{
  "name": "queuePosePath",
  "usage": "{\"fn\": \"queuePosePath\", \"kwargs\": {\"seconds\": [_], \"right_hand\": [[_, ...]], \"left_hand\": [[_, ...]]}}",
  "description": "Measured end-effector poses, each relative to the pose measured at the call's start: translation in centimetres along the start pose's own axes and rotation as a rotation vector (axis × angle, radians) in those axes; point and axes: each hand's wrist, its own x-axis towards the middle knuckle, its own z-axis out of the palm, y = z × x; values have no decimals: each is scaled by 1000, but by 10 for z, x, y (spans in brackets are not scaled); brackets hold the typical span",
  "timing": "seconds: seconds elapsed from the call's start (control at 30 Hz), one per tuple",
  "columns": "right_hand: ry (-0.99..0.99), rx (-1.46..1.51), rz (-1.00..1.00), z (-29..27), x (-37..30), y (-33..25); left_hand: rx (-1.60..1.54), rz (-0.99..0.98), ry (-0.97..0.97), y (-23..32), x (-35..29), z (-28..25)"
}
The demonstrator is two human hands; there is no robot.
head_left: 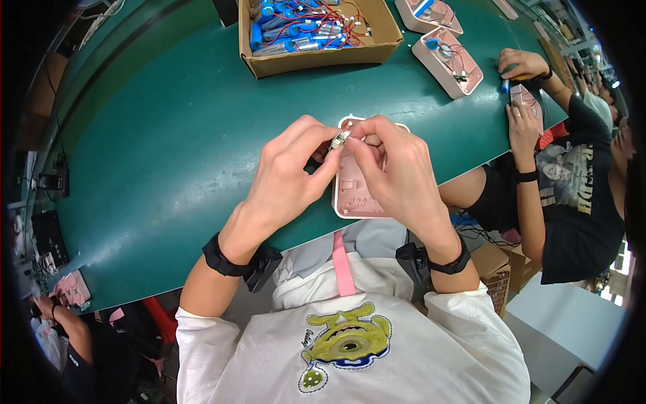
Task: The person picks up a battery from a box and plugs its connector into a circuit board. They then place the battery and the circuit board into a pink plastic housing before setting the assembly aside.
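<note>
while left hand and right hand pinch a small part, a box holds blue cylinders.

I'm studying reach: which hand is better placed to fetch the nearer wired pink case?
Probably the right hand: it is closer to the pink case, whereas the left hand would have to reach past it. Both hands' fingertips are at the small part, so either must let go first.

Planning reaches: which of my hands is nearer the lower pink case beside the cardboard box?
Right: your right hand is below-left of the case; your left hand is farther left.
</note>
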Motion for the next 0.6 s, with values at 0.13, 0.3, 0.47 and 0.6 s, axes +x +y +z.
{"fn": "queuePosePath", "kwargs": {"seconds": [0.13, 0.3, 0.47, 0.6], "right_hand": [[23, -16, -23, 3, -1, -4], [45, -16, -49, 7, 1, 2], [47, -73, -79, 3, 2, -2], [-23, -106, -63, -14, 16, -15]], "left_hand": [[44, 62, -2, -2, 1, -3], [18, 83, -14, -2, 3, -4], [-9, 39, -26, 2, 7, -4], [-90, -106, -14, 2, 5, -2]]}}
